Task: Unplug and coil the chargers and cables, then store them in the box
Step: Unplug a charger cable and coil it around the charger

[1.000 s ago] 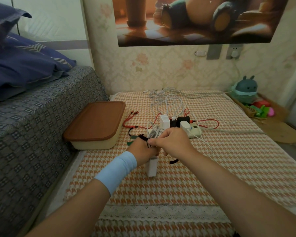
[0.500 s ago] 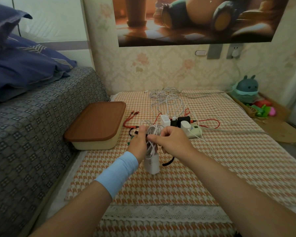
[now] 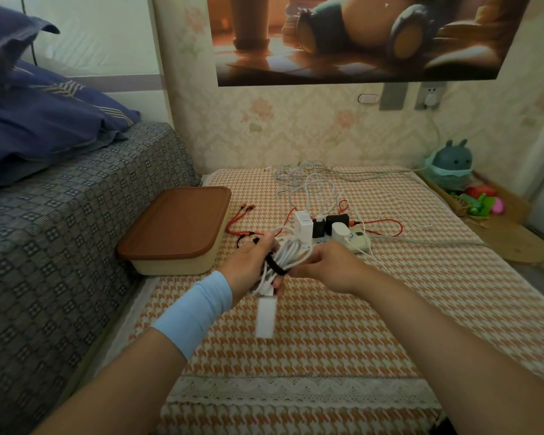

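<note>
My left hand (image 3: 248,262) grips a coiled white cable (image 3: 291,252) above the mat; its white charger block (image 3: 266,317) dangles below. A black strap (image 3: 275,266) wraps round the coil, and my right hand (image 3: 324,262) pinches the strap's end at the coil. Behind them a power strip (image 3: 360,243) lies on the mat with a white charger (image 3: 302,223), black chargers (image 3: 336,222) and a round white plug (image 3: 339,230) in it. Loose white cables (image 3: 305,189) and red cables (image 3: 387,224) trail around it. The cream box with a brown lid (image 3: 182,224) sits closed at the left.
An orange houndstooth mat (image 3: 327,324) covers the low surface. A grey patterned bed edge (image 3: 60,230) with a blue pillow rises at the left. A plush toy (image 3: 451,166), colourful toys and a round wooden board (image 3: 512,246) lie at the right. Wall sockets sit above.
Both hands have lifted the coil slightly and drawn the black strap round it. The charger block now hangs lower beneath my left hand.
</note>
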Demonstrator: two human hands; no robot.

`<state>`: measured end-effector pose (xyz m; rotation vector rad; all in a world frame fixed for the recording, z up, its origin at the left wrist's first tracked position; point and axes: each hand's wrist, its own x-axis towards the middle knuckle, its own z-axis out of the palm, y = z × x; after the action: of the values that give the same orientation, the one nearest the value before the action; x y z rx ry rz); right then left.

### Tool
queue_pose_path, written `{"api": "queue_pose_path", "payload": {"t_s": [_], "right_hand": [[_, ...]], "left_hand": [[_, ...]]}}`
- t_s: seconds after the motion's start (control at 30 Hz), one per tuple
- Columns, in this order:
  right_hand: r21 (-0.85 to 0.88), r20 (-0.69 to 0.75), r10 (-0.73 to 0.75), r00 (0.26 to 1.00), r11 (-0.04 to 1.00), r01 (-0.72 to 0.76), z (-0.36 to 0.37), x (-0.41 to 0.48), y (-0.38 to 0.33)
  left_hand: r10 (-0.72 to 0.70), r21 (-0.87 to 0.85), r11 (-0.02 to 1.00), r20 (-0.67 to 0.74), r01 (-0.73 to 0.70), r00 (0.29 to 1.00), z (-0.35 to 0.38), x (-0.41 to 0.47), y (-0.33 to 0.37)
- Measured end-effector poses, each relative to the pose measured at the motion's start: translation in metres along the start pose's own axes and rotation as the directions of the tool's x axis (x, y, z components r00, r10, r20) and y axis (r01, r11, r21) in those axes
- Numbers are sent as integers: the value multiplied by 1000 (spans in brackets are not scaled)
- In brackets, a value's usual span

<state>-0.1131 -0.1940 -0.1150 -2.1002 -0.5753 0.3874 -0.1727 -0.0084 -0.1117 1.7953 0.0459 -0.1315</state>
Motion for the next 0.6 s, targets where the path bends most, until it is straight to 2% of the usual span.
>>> {"api": "queue_pose_path", "payload": {"t_s": [0.07,0.1,0.17,0.23,0.3,0.4,0.47,0.53,0.6], "right_hand": [[-158,18,-73,997,984,75,0,5,3],[-210,29,-71,997,975,76,-1,6,3],[-229,60,-19,998,973,32,-6,6,3],[-195,140,36,989,981,-8,-9,2,1],[-123,195,69,978,991,-45,-12,-2,-2],[49,229,116,967,990,-130,-18,-6,-8],[192,252,157,955,959,-209,-22,-9,-12],[382,255,198,946,878,-287,-22,-11,-18],[356,194,203,960,897,-262,-17,-12,-23]], "left_hand": [[36,112,993,56,-42,998,3,-5,2],[52,176,983,41,-58,998,2,-5,1],[74,310,948,3,-71,997,1,-3,-3],[93,468,878,27,-95,995,0,-4,-3],[78,582,801,127,-138,989,7,-9,0],[39,653,736,224,-180,974,15,-11,1],[42,678,713,213,-178,976,15,-8,-1],[47,724,666,200,-180,979,14,-5,-2],[55,738,649,195,-184,979,14,-4,-3]]}}
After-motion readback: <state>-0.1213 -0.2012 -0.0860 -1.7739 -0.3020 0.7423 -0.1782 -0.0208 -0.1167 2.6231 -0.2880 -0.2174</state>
